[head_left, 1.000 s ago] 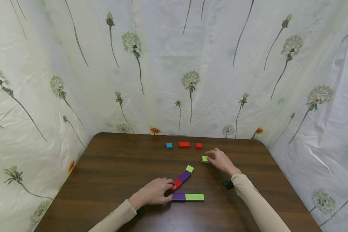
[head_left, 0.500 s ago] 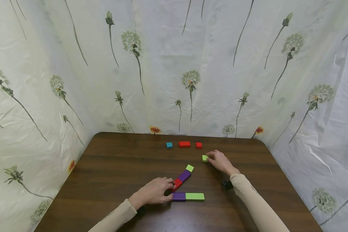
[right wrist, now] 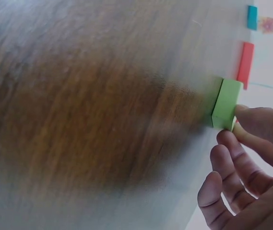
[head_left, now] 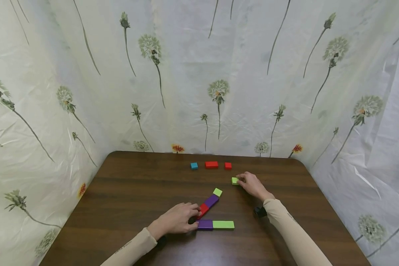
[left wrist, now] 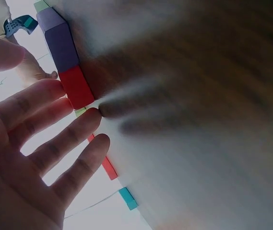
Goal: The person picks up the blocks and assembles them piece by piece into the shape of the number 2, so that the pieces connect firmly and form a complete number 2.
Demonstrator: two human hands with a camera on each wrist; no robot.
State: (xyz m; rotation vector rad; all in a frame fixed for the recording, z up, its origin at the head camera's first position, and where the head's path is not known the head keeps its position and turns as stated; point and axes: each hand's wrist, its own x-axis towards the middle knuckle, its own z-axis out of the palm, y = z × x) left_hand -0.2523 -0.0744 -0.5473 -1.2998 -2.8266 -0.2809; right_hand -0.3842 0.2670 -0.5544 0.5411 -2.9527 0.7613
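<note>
My left hand (head_left: 177, 218) rests at the left ends of two rows of flat blocks. Its fingertips touch a red block (head_left: 203, 211), and the thumb is at a purple block (head_left: 205, 225); the left wrist view shows the fingers nearly straight beside the red block (left wrist: 76, 88). Beyond the red one, the slanted row continues with another purple block (head_left: 211, 201) and a small green block (head_left: 217, 192). The front row ends in a long green block (head_left: 223, 225). Farther back, my right hand (head_left: 253, 186) pinches a separate small green block (head_left: 234, 181) by its right end (right wrist: 226, 103).
Along the back of the brown table (head_left: 136, 177) lie a small blue block (head_left: 194, 166), a longer red block (head_left: 211, 164) and a small red block (head_left: 228, 166). A white flowered curtain (head_left: 186, 92) hangs around the table's back and sides.
My right hand's fingers have closed in on the small green block, which stays in about the same spot. My left hand and the two rows hold still.
</note>
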